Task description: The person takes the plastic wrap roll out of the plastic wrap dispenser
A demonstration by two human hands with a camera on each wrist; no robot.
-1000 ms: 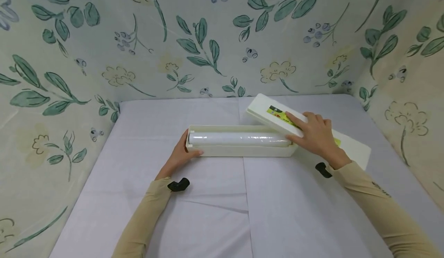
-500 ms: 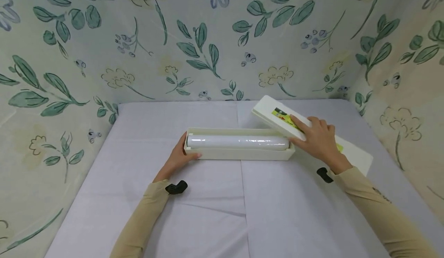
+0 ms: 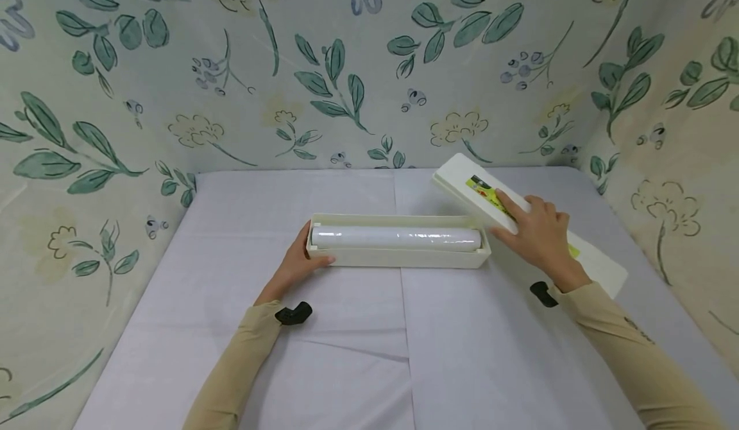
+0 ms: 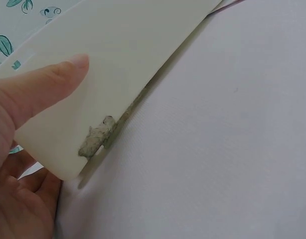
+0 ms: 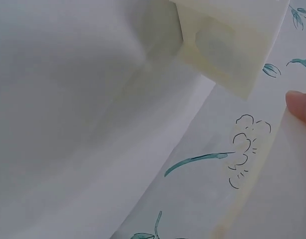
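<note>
A long cream-white box lies across the middle of the table, uncovered. Inside it is a white roll with a shiny wrap. My left hand grips the box's left end, thumb on the front wall. In the left wrist view the thumb lies on that wall, near a rough greyish patch. My right hand holds the long white lid, with its yellow-green label, tilted beside the box's right end. In the right wrist view only a fingertip shows at the lid's edge.
A white cloth covers the table, with a seam down the middle. Floral fabric hangs behind it and along both sides. A dark device sits at my left wrist, another dark device at my right.
My right hand has carried the lid to the right, off the box's right end, so more of that end shows. My left hand keeps its grip on the box.
</note>
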